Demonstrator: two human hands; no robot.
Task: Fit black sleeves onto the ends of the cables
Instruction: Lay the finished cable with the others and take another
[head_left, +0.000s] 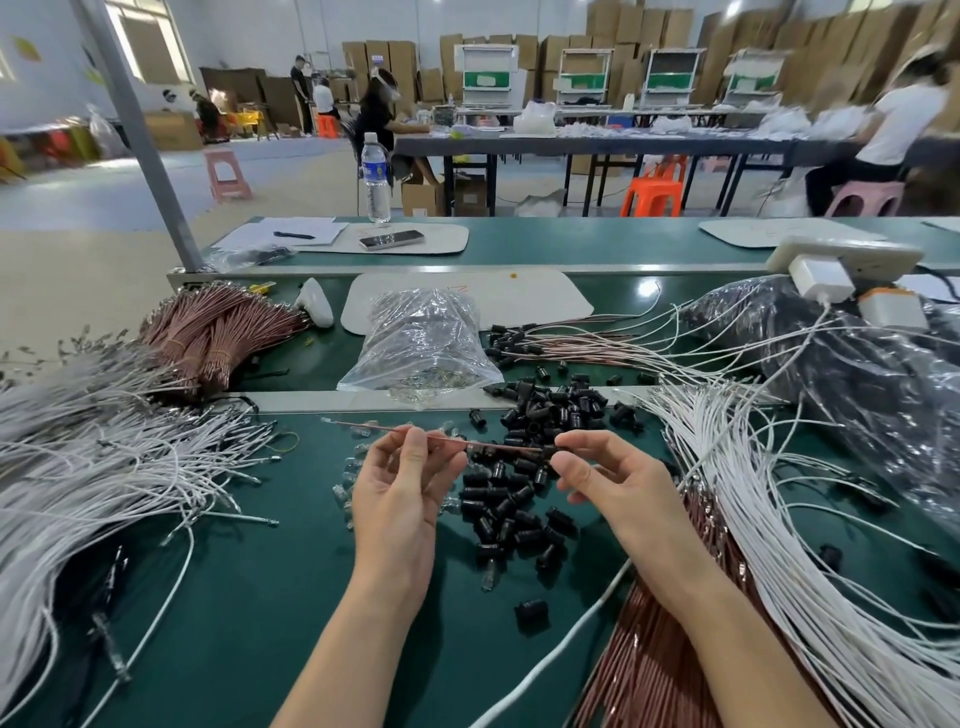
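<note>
Head view looks down on a green bench (270, 597) where both hands meet at the centre over one thin brown cable (493, 445). The left hand (400, 488), palm up, pinches the cable between thumb and fingertips. The cable's free end pokes out toward 10 o'clock. The right hand (613, 483) pinches the other end between thumb and forefinger. I cannot tell whether a sleeve sits on that end.

The cable runs nearly level, just above the heap of loose black sleeves (506, 512), which spreads between the hands and on toward 12 o'clock. A few small clear pieces (345, 491) lie just beside the left hand at its 9 o'clock.

White cables (104, 467) fan across the bench at 9 o'clock, and another sheaf of white cables (779, 493) sweeps down at 3 o'clock. A row of brown cables (649, 654) lies beside the right forearm at 5 o'clock. Tied brown bundles (218, 332) lie at 10 o'clock. A clear plastic bag (421, 343) stands at 12 o'clock, with sleeved cables (561, 340) just to its right. A dark bag (857, 374) lies at 2 o'clock. Farther off at 12 o'clock are a water bottle (375, 176) and a phone (390, 239).
</note>
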